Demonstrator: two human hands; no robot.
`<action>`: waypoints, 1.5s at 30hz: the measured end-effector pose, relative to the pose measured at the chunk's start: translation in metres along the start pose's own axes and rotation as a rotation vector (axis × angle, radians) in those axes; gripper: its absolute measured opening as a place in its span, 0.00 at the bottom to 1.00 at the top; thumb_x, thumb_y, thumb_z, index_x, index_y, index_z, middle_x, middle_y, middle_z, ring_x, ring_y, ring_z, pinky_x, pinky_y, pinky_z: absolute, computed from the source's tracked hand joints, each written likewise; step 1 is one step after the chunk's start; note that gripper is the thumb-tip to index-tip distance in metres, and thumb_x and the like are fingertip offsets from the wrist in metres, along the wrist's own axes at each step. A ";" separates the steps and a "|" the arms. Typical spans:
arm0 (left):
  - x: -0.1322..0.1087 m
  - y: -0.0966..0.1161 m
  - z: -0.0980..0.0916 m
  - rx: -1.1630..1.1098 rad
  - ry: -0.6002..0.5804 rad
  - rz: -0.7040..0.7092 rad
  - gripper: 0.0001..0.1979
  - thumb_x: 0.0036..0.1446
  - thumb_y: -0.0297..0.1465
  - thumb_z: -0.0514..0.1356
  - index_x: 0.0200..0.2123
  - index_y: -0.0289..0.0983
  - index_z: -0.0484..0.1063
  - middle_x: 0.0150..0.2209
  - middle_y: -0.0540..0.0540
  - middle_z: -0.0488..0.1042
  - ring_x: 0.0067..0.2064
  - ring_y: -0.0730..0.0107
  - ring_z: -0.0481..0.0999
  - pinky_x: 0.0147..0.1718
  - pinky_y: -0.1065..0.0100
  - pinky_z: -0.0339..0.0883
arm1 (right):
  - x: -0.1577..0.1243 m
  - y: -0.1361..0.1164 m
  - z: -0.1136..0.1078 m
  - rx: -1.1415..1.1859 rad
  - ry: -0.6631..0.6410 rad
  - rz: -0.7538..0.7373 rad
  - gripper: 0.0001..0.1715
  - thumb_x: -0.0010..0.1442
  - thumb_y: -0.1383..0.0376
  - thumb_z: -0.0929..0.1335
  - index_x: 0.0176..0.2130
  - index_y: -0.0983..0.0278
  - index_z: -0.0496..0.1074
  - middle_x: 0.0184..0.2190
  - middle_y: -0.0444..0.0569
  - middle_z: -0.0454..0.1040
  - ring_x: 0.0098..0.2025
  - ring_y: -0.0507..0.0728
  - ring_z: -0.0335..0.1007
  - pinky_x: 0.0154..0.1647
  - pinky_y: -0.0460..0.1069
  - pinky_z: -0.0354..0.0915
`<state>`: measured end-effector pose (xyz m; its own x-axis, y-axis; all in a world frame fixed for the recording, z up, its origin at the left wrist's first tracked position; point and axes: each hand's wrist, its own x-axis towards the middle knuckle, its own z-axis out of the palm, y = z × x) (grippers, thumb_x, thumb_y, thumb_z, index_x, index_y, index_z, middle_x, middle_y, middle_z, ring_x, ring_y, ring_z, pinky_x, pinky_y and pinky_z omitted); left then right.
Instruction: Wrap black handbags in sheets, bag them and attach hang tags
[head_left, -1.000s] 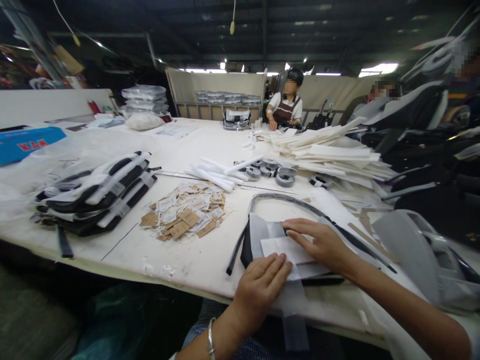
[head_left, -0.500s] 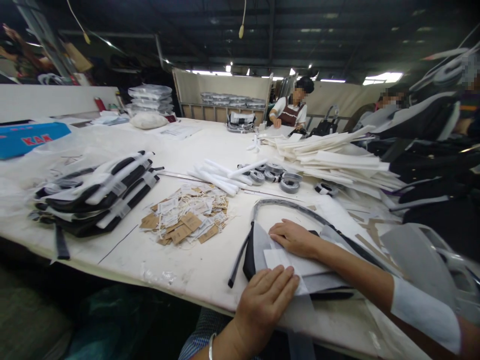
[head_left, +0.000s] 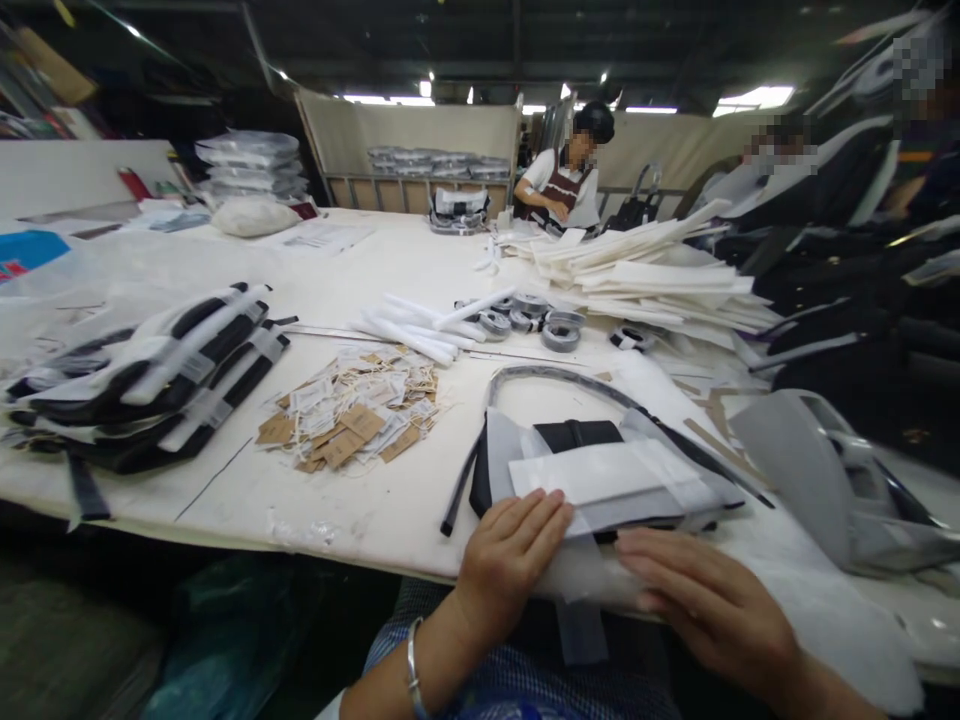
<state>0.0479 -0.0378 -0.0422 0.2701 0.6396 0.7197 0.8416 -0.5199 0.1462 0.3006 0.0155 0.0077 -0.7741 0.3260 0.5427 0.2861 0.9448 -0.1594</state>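
A black handbag (head_left: pixel 577 432) lies on the table in front of me, partly covered by thin greyish wrapping. On top of it rests a folded white sheet (head_left: pixel 600 472). My left hand (head_left: pixel 514 555) presses on the near left corner of that sheet, fingers stretched and flat. At the bag's near edge is my right hand (head_left: pixel 712 600), its fingers extended and touching a translucent strip of wrapping (head_left: pixel 581 575) that hangs over the table edge; its thumb is hidden. The plastic-wrapped strap (head_left: pixel 559 375) arches behind the bag.
Left of the bag lies a heap of brown and white tags (head_left: pixel 356 420), with stacked black bags (head_left: pixel 157 380) beyond. White rolls (head_left: pixel 420 328), coiled wrapped straps (head_left: pixel 561 330) and piled white sheets (head_left: pixel 660 280) lie farther back. A grey wrapped bag (head_left: pixel 810 470) is at right. A co-worker (head_left: pixel 562 185) works opposite.
My right hand has drawn back from the top of the bag to its near edge, uncovering the white sheet. My left hand stays at the sheet's corner. The view has shifted slightly.
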 end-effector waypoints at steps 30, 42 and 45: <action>0.003 -0.002 -0.003 -0.005 -0.056 0.006 0.20 0.68 0.26 0.54 0.61 0.38 0.67 0.58 0.45 0.74 0.59 0.63 0.72 0.54 0.58 0.69 | -0.011 -0.040 0.005 0.174 -0.024 -0.043 0.17 0.68 0.56 0.65 0.48 0.64 0.75 0.39 0.50 0.82 0.41 0.56 0.80 0.48 0.50 0.75; 0.010 0.001 -0.019 -0.189 -0.155 -0.072 0.29 0.61 0.33 0.60 0.64 0.34 0.61 0.60 0.39 0.71 0.62 0.60 0.69 0.59 0.55 0.67 | 0.042 0.005 0.040 -0.128 0.063 0.101 0.09 0.67 0.67 0.64 0.44 0.63 0.73 0.40 0.52 0.77 0.44 0.60 0.72 0.48 0.56 0.68; 0.011 0.003 -0.018 -0.222 -0.117 -0.123 0.24 0.63 0.34 0.60 0.61 0.35 0.66 0.58 0.40 0.73 0.60 0.59 0.72 0.58 0.55 0.68 | 0.041 0.006 0.046 -0.183 0.101 0.072 0.08 0.67 0.67 0.65 0.43 0.63 0.73 0.39 0.52 0.78 0.43 0.60 0.71 0.47 0.56 0.67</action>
<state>0.0447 -0.0424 -0.0222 0.2355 0.7595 0.6063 0.7514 -0.5380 0.3820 0.2446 0.0355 -0.0091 -0.6904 0.3784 0.6165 0.4433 0.8948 -0.0528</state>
